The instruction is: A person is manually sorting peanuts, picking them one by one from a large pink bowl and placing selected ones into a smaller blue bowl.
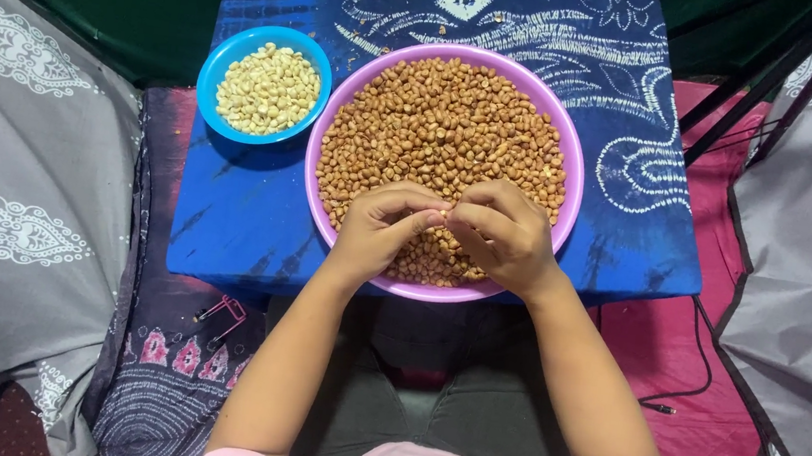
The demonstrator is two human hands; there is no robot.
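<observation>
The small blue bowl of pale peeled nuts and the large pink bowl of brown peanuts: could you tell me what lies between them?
Nothing: in the head view, the small blue bowl and large pink bowl sit rim to rim.

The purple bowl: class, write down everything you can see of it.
The purple bowl is round, wide and shallow, plastic by its look, with a smooth lilac rim. It sits upright on a blue patterned cloth, right beside a smaller blue bowl of pale peeled nuts. Brown-skinned peanuts fill it nearly to the rim. The left hand and right hand meet over its near edge, fingertips pinched together above the nuts.
</observation>
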